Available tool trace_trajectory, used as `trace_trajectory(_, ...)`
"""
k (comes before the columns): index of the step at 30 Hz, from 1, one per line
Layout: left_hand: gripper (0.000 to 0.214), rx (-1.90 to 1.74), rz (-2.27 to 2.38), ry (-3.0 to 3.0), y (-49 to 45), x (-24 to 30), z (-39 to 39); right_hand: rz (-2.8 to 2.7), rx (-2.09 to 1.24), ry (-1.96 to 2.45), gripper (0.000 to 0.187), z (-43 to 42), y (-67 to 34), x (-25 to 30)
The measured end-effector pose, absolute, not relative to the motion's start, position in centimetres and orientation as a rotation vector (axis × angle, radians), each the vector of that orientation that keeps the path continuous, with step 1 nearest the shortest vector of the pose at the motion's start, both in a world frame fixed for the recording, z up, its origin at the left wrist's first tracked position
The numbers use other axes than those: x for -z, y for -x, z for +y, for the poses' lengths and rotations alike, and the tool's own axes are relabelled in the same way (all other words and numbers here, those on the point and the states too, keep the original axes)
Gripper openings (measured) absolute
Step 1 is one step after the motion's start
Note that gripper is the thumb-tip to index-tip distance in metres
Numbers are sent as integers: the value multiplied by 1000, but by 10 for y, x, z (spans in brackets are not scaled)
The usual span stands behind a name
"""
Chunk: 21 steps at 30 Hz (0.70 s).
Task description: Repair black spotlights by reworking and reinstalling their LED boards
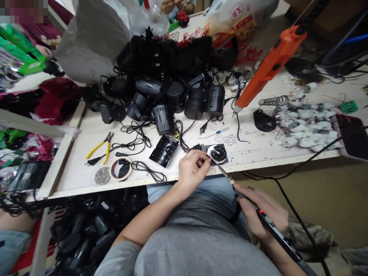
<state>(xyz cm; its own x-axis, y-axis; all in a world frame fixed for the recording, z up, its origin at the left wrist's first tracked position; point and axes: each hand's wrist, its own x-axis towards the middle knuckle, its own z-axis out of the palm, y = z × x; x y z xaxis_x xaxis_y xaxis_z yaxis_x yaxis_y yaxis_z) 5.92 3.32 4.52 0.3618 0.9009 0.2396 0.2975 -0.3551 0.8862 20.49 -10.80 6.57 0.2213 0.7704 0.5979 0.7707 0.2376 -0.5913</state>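
Pinching the rim of a round part (pixel 217 153) between thumb and fingertips, the left hand (pixel 191 170) rested at the near edge of the table (pixel 258 148), about midway along it. The round part, silver with a black centre, lay on a dark plate (pixel 225 159) there. The right hand (pixel 263 214) was closed around a soldering iron (pixel 276 232) and hung off the table, below its near edge. The iron's metal tip pointed up at the round part; whether it touched could not be told. An open black housing (pixel 164 150) lay just beside the left hand. Toward the near left corner lay a tape roll (pixel 122 168), a heap of screws (pixel 102 175) and yellow-handled pliers (pixel 100 147). Black housings (pixel 172 96) were piled toward the far edge, and white motors (pixel 304 124) lay near the right edge.
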Motion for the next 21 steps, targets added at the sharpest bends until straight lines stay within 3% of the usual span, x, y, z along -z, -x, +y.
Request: trace_trajectory(21,8,-961,1077,-1792,-62,-44,32,-1575,32,1409,43,-93,-195,-52)
